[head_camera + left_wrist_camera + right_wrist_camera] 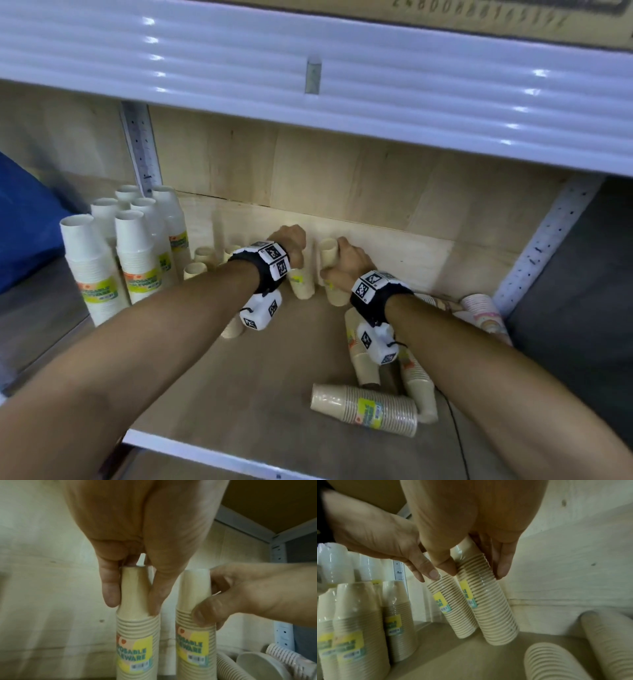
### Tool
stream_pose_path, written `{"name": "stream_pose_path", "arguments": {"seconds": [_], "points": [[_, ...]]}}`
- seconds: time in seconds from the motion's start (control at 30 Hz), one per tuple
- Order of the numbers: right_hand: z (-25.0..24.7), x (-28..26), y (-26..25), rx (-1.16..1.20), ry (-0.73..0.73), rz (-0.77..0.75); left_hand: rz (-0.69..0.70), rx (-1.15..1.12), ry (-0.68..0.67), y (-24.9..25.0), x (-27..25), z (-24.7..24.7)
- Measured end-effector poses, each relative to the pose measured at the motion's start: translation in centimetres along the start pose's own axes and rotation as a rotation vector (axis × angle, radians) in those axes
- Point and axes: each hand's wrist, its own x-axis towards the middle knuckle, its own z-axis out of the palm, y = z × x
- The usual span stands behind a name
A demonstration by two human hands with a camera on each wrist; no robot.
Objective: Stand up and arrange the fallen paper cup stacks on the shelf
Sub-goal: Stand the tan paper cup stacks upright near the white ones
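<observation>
Lying nearest, at the front edge of the shelf (239,404): one fallen tan cup stack (364,409), on its side, label up. Lying just behind it: two more tan stacks (363,359), crossing under the right forearm, not yet stood up. Lying at the right post: a pink patterned stack (484,313), tipped over.

Gripping mid-shelf: left hand (289,245) clamped from above on the narrow top of one tan stack (137,628), thumb and fingers on opposite sides. Gripping just beside it: right hand (346,265) wrapped round the top of a second tan stack (193,628). Holding both by the tops, probably for steadying the bases while setting them upright. Standing side by side, nearly touching, close to the back wall, labels facing forward.

Standing further left: a group of upright tan stacks (359,622), partly hidden by the left forearm. Standing at the far left: taller white stacks (102,260), upright, packed together.

Judging progress: roughly midway, several stacks still waiting on their sides.
</observation>
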Motion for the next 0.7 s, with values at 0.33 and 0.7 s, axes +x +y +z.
{"name": "stream_pose_path", "arguments": {"seconds": [0.33,0.7], "points": [[2.2,-1.2,-1.9,0.100,-0.084,0.147,0.063,0.045,-0.204,0.2,-2.1,-1.2],[2.7,-1.7,-1.7,0.167,-0.157,0.260,0.125,0.036,-0.155,-0.3,-3.6,-0.1]]}}
